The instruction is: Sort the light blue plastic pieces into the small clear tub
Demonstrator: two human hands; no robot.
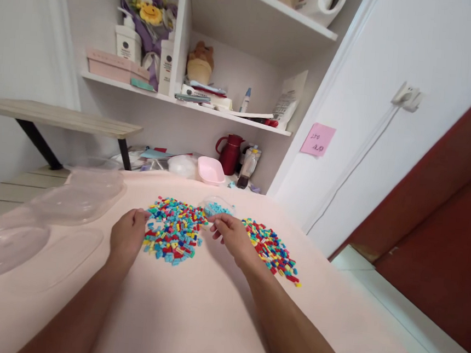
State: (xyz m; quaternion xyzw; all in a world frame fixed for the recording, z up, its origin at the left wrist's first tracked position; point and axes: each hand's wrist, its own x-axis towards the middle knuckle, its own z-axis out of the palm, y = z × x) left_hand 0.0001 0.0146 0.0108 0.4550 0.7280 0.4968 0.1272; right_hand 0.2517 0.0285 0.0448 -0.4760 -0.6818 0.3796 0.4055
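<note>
Small toy bricks in mixed colours lie in two heaps on the pink-covered table: a left heap point(175, 231) and a right heap point(273, 245). My left hand point(128, 236) is at the left edge of the left heap, thumb and fingers pinched together; anything between them is too small to make out. Between the heaps, my right hand point(232, 235) has its fingers curled and drawn together, and what they may hold is hidden. Just beyond it stands a clear container point(233, 205) with light blue bricks point(216, 210) inside, partly covered by the hand.
Clear plastic containers point(66, 204) and a flat clear lid point(59, 257) lie along the left. At the back are a pink tub point(211, 171), a red jug point(231, 154) and a bottle point(248, 168). A wooden riser point(59, 115) stands at left, below shelves point(225, 109).
</note>
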